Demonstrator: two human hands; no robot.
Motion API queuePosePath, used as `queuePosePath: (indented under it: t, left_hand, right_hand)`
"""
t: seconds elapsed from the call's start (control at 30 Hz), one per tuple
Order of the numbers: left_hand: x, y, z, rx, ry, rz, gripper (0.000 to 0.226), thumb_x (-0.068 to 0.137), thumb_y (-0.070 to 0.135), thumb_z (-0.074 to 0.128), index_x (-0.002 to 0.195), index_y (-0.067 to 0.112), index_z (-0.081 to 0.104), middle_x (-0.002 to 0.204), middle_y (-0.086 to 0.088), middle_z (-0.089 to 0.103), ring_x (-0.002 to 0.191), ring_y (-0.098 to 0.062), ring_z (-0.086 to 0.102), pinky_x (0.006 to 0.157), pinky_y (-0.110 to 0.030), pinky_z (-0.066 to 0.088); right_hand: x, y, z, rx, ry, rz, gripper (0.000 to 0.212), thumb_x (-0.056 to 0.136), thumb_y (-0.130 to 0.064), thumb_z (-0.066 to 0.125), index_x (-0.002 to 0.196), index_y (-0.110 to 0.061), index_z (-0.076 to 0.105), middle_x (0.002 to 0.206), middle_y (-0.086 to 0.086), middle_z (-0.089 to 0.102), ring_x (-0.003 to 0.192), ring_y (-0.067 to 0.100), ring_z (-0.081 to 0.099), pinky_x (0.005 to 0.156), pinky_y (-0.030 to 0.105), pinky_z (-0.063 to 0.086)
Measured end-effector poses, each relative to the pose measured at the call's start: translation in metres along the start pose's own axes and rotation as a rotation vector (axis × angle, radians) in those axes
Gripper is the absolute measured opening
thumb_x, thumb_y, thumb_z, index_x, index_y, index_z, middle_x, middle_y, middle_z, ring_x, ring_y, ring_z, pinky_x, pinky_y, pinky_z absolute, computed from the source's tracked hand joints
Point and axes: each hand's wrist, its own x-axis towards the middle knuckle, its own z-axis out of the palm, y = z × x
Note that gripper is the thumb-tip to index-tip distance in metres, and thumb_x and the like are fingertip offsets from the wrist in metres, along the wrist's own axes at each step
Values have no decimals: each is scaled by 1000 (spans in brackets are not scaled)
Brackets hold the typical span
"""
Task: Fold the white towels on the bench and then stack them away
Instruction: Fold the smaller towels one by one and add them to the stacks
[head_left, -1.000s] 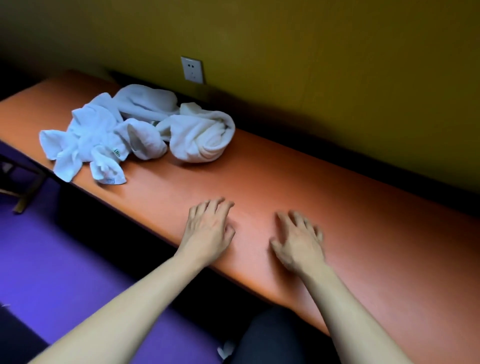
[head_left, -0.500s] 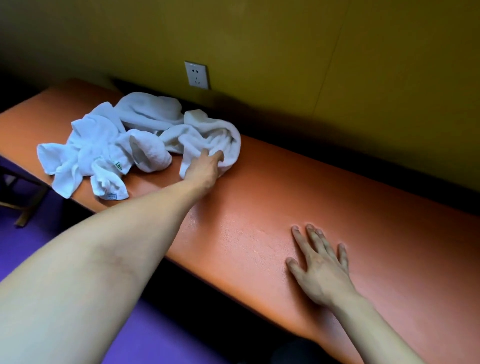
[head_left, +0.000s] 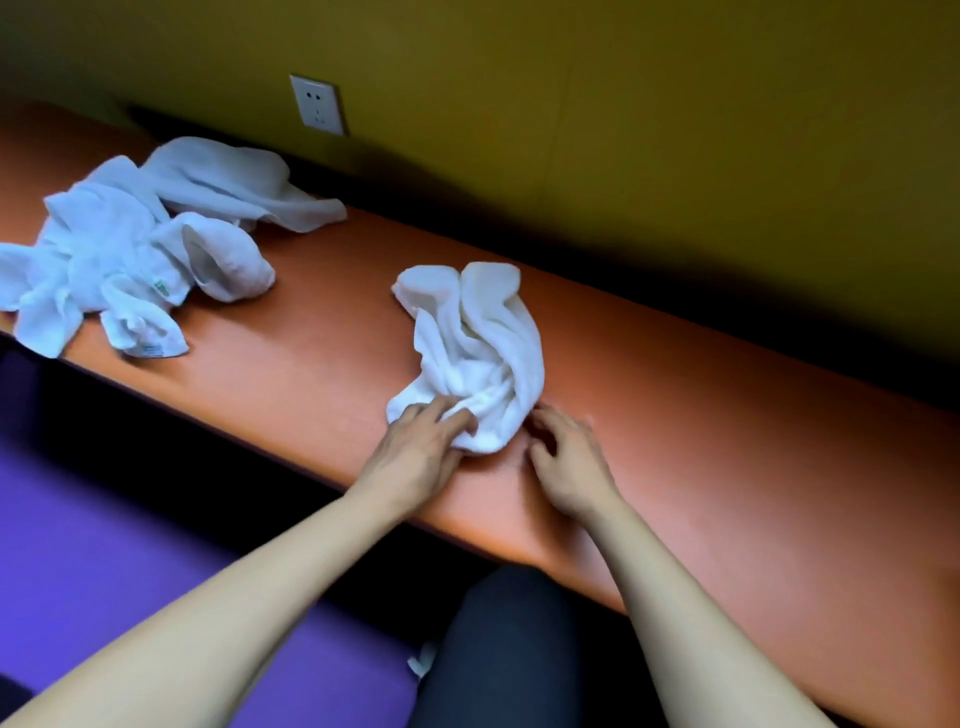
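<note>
One crumpled white towel (head_left: 475, 353) lies in the middle of the orange bench (head_left: 727, 441), apart from the others. My left hand (head_left: 421, 452) grips its near end, fingers curled into the cloth. My right hand (head_left: 563, 457) rests on the bench just right of that end, fingers loosely bent and reaching the cloth's edge, holding nothing that I can see. A heap of crumpled white towels (head_left: 130, 249) lies at the bench's far left.
A yellow-green wall with a white socket (head_left: 318, 104) runs behind the bench. Purple floor (head_left: 104, 545) lies below the bench's front edge. My dark-clothed knee (head_left: 509, 649) is under the bench edge. Bare bench surface stretches to the right.
My left hand took one towel from the heap and dragged it right, toward me. My right hand moved left to meet the towel's near end.
</note>
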Motion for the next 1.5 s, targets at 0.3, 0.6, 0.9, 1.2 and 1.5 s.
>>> queuePosePath:
  t: [0.3,0.6,0.9,1.2,1.5]
  left_hand:
    - [-25,50,-7,-210,-210,-19,35,86,57,47,113,37,58,127,13,55,118,-15,49,104,-38,40]
    - [38,59,-20,-229,39,-607,82,83,57,68,148,18,36,141,-6,52,129,-35,50,107,-49,42]
    - [71,92,-15,-541,-66,-341,8,95,15,62,91,20,67,93,0,70,77,-11,62,78,-39,53]
    - [55,106,-7,-224,-270,-347,17,92,32,61,79,21,60,75,3,61,84,-28,60,66,-33,40]
    - [26,186,-99,-246,-51,390,23,105,40,48,105,28,67,96,11,70,88,-13,61,83,-38,50]
  right_hand:
    - [-41,5,-38,8,461,-68,43,91,-37,60,133,-28,56,123,0,58,115,23,52,97,39,42]
    - [-52,1,-28,-168,79,-22,57,99,-17,46,155,-30,38,132,7,45,113,34,55,90,39,48]
    - [-119,10,-38,81,126,255,64,98,-28,50,156,-41,28,126,7,65,107,28,63,87,34,50]
    - [-133,-7,-70,-72,50,246,48,96,-43,49,143,-34,47,120,5,70,113,31,64,89,36,52]
    - [-94,-50,-174,-326,197,-259,67,78,-16,63,140,-38,53,153,-5,43,142,20,36,113,42,28]
